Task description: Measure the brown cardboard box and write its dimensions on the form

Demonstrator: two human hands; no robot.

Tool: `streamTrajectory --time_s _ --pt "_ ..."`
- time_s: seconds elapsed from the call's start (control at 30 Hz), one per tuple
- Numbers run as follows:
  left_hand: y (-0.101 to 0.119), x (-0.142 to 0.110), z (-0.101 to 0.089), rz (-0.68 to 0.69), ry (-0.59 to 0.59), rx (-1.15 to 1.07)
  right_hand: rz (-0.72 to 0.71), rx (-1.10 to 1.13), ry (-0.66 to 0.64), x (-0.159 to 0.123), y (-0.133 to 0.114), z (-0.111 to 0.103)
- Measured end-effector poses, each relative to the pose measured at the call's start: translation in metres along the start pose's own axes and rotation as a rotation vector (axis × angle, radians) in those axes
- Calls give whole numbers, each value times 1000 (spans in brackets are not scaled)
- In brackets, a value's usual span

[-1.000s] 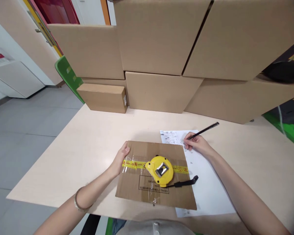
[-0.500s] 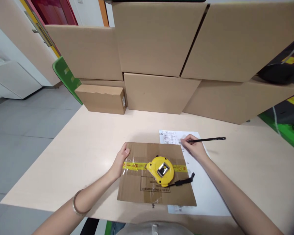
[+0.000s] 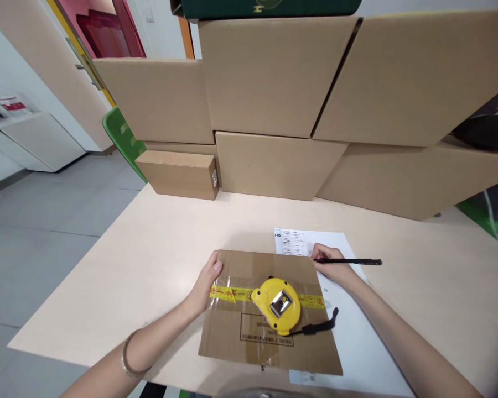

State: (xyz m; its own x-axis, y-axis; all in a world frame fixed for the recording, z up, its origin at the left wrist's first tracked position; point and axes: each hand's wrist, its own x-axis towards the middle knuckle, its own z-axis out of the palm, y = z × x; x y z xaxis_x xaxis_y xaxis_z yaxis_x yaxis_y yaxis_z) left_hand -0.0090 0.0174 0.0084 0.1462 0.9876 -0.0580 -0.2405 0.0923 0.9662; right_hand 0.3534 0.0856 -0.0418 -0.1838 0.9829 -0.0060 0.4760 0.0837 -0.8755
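Observation:
My left hand (image 3: 207,281) grips the left edge of a flat cardboard box (image 3: 232,351), its thumb lying on the top face. Yellow printed tape runs across the box, and a yellow tape measure (image 3: 269,296) with a black wrist strap rests on top. In my right hand (image 3: 330,262) is a thin black pencil (image 3: 359,261), pinched with its long end pointing right; its tip is hidden. That hand sits at the box's upper right corner, over a white sheet of paper (image 3: 369,337) with a printed label, partly covered by the box.
Large cardboard boxes (image 3: 265,77) are stacked like a wall along the table's back. A smaller carton (image 3: 182,174) stands at the back left. Behind it is a green chair back (image 3: 122,138). The pale table (image 3: 120,265) ends at the left above grey floor.
My right hand has shifted from the paper's printed label down to the box's upper right corner, with the pencil in it. The whole view has tilted slightly upward.

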Motion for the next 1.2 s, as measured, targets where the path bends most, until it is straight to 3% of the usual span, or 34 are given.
streamTrajectory --time_s 0.37,1.2 --pt "-2 2 -6 18 -36 30 54 -100 -105 1 27 -4" --pt "4 5 -5 40 -17 72 -6 -113 -109 6 36 -1"
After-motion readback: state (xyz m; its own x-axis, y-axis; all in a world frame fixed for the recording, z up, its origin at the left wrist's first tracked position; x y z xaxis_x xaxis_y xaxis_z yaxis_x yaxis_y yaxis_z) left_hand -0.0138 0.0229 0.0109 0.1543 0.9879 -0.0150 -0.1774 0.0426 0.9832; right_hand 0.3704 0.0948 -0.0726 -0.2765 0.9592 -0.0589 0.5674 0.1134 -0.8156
